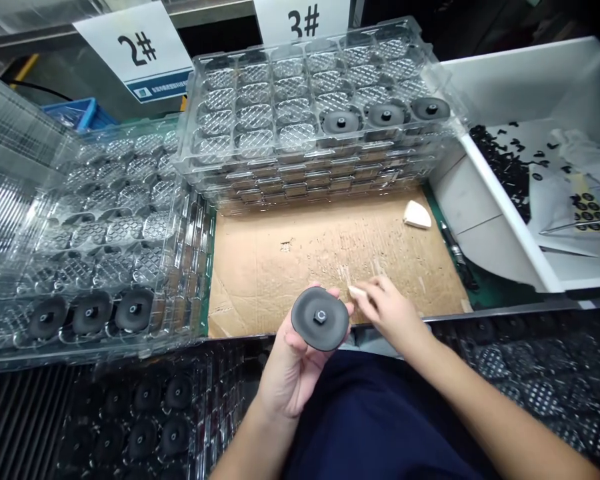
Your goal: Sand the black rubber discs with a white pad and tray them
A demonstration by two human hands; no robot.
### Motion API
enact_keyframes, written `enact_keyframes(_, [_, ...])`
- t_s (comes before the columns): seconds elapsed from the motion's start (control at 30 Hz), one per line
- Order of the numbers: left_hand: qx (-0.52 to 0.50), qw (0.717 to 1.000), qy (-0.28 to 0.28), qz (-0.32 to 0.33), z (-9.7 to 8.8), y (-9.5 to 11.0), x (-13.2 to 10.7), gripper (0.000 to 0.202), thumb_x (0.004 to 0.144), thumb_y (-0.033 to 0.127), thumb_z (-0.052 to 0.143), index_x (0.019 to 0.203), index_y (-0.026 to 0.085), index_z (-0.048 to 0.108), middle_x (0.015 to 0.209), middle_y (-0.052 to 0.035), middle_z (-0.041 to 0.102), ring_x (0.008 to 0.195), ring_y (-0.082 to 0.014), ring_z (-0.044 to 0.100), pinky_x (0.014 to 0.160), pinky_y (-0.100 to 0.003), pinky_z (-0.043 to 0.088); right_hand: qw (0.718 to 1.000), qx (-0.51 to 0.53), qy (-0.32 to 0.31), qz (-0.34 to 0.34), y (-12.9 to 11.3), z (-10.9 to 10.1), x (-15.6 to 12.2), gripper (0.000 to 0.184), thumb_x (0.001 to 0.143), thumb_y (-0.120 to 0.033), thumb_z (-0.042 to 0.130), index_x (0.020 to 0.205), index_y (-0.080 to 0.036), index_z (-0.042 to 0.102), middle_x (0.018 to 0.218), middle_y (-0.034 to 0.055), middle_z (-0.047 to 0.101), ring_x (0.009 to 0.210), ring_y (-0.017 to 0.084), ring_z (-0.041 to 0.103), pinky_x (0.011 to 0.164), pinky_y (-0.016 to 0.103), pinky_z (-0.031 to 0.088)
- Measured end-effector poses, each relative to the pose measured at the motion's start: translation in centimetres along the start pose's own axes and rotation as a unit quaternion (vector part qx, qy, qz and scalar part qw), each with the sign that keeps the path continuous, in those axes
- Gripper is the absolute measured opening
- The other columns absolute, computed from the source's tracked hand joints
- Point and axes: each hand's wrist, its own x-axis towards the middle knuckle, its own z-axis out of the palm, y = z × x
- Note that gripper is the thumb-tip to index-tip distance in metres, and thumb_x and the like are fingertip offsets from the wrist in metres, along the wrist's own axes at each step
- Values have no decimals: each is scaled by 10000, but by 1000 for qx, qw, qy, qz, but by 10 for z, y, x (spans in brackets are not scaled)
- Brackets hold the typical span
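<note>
My left hand (293,370) is palm up and holds a round black rubber disc (320,319) with a small metal-centred boss in its middle. My right hand (387,312) is just right of the disc, its fingertips pinching a small white sponge pad (357,292) close to the disc's edge. The pad looks to be almost touching the rim, though I cannot tell if they meet. Further black discs sit in the pockets of clear plastic trays (90,313) to the left and the stacked trays (340,121) ahead.
A brown cardboard sheet (330,260) lies in front of me, with a white wedge sponge (417,215) on it. A white bin (525,167) on the right holds small black parts. Signs marked 2# and 3# stand behind the trays. More filled trays lie below.
</note>
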Motion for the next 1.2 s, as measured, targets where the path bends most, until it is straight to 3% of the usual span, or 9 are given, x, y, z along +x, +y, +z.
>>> enact_keyframes(0.17, [18,999,27,17,5,0,-5,573,576,410,799,1104,254,639,1176,-38,642,1067,-248,621,881,-291,522,999,14,34,4,8,-7,19,264,942,-286,408,977,-169,641,866,77,678,800,231,652,692,318,489])
enact_keyframes(0.4, [20,997,61,40,2,-4,-3,561,588,399,804,1097,228,641,1173,-48,644,1078,-238,610,908,-296,502,994,92,16,-56,1,13,-18,234,912,-284,462,1006,-160,636,906,69,666,795,187,638,695,289,505])
enact_keyframes(0.5, [32,996,72,31,4,-7,0,559,603,402,797,1109,229,633,1193,-61,636,1081,-243,610,933,-322,488,990,124,24,-58,-11,-11,-15,222,898,-252,490,1037,-168,641,835,40,649,651,145,596,586,251,492])
enact_keyframes(0.6, [54,995,68,42,10,-12,1,574,603,418,796,1116,223,629,1189,-70,635,1088,-253,602,969,-356,465,979,170,99,-59,-42,-45,-12,244,911,-250,502,1119,-185,613,897,38,640,666,134,578,571,240,482])
enact_keyframes(0.7, [88,994,60,39,14,-16,1,562,623,442,783,1119,223,632,1138,-69,657,1093,-236,591,956,-322,467,947,214,173,-164,-78,-64,-17,228,916,-201,500,1115,-163,604,932,56,652,806,166,591,711,287,492])
enact_keyframes(0.77, [112,991,64,32,15,-17,0,569,611,420,802,1121,234,632,1141,-66,658,1086,-229,590,926,-295,479,939,225,118,-230,-91,-68,-20,205,917,-156,481,1072,-128,612,904,62,662,823,164,599,760,291,480])
enact_keyframes(0.87, [131,987,81,43,16,-17,-1,570,596,328,831,1126,265,630,1117,-31,671,984,-179,631,821,-213,509,942,224,0,-251,-97,-71,-15,183,913,-121,479,1005,-110,637,876,47,666,783,136,605,713,245,469])
enact_keyframes(1.03, [134,989,36,56,22,-12,-2,495,637,306,809,1103,251,652,972,-8,708,882,-153,653,785,-194,514,930,183,154,-281,-97,-65,-15,231,938,-137,433,1071,-83,614,856,76,657,748,164,578,705,309,458])
enact_keyframes(1.2, [134,988,35,72,22,-4,-3,468,605,280,829,1045,305,670,1079,8,687,986,-203,644,910,-295,492,925,216,112,-292,-97,-59,-25,208,931,-110,418,1029,-99,601,772,49,635,652,135,543,596,270,443])
